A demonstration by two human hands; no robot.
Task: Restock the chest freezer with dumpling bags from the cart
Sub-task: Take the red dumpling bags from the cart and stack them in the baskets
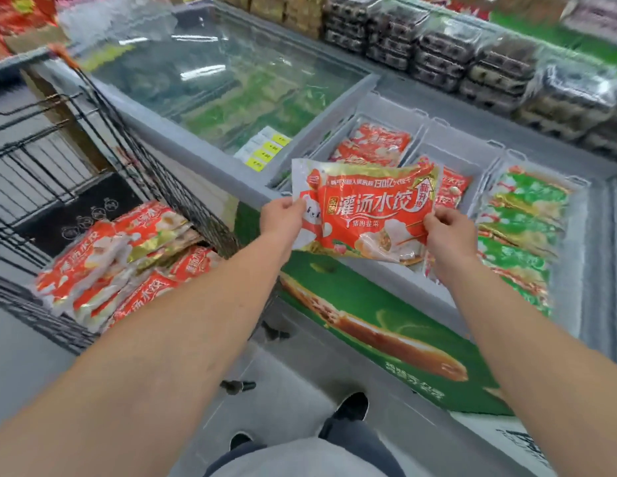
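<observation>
I hold a red dumpling bag (367,210) flat in the air over the front rim of the chest freezer (204,149). My left hand (283,218) grips its left edge and my right hand (448,228) grips its right edge. Behind the bag, the open freezer holds white baskets: red dumpling bags (372,144) lie in the left one, more red bags (453,189) in the middle one, and green bags (520,235) in the right one. To the left, the black wire cart (155,173) carries several red dumpling bags (121,263).
A closed glass lid (214,80) covers the freezer's left half, with yellow price tags (265,153) at its edge. Stacked clear packs (472,56) line the shelf behind the freezer. The freezer front (369,325) bears a green picture panel. My shoes (352,406) stand on the grey floor.
</observation>
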